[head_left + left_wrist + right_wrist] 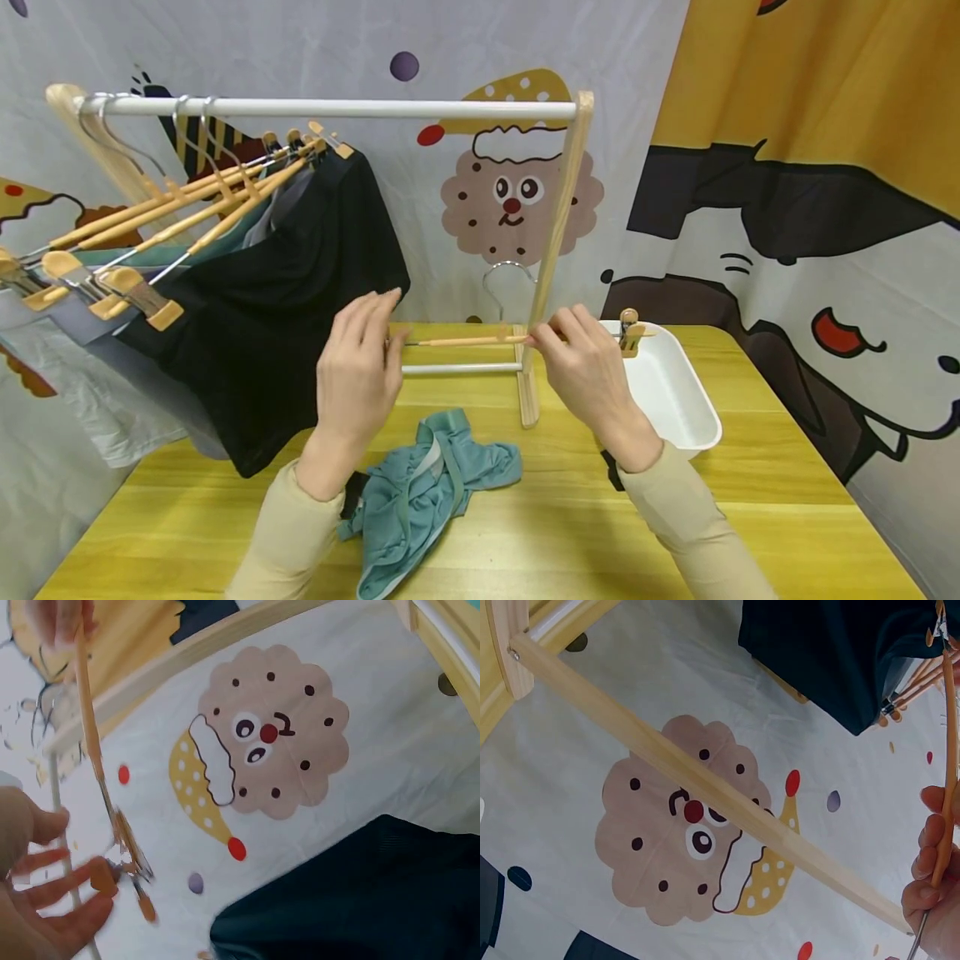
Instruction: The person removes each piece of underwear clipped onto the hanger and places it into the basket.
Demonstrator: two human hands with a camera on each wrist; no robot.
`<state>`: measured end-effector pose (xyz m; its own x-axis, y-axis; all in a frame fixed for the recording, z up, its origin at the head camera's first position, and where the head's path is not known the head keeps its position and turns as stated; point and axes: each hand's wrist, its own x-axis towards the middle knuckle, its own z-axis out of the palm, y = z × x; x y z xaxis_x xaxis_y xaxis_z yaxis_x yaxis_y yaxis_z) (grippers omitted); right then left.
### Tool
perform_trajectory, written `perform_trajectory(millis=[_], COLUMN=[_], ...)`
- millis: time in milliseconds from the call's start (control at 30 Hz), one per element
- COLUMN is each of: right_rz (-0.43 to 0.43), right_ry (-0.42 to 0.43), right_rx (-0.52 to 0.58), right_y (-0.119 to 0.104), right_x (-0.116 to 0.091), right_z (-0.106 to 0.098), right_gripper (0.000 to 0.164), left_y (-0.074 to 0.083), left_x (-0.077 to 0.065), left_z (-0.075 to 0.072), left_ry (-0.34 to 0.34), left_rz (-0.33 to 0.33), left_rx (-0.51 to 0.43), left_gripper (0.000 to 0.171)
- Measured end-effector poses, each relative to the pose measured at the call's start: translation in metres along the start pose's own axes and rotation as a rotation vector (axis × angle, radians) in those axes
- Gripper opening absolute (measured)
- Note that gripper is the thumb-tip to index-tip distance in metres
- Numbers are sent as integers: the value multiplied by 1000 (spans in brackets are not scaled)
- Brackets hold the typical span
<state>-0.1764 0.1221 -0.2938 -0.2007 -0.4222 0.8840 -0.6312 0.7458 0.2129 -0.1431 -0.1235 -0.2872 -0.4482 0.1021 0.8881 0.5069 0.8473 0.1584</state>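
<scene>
Head view: I see hanger [468, 341] up over worktop [577, 542], past crumpled cloth [427, 492]. Right hand [588, 362] holds its right part; left hand [360, 358] at other end.

Left wrist: left fingers loose, spread by clip [103, 877]. Can't tell if touching.

Right wrist: right fingers curled round wood. Hanger looks light, stiff to me; wood best to grip, metal ends maybe slippery. Cloth likely soft, floppy.

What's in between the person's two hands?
Part of a wooden hanger is there, between the left hand and the right hand, which grips it. You can see that in the head view.
</scene>
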Motion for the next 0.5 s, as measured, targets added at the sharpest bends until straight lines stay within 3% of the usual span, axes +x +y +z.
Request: perform_trajectory(millis=[100,200,500], right_rz=[4,15,61], right_ry=[-6,-18,-38], right_rx=[10,16,33], right_y=[-2,-4,-8], right_x=[-1,-2,-5], right_z=[3,4,6], right_gripper=[36,34,17], left_y=[8,14,20], left_x=[0,-1,-6], left_z=[7,14,28], left_ry=[-38,-106,-214], left_rz=[178,249,171], left_rx=[32,47,-27], left_gripper=[35,33,15])
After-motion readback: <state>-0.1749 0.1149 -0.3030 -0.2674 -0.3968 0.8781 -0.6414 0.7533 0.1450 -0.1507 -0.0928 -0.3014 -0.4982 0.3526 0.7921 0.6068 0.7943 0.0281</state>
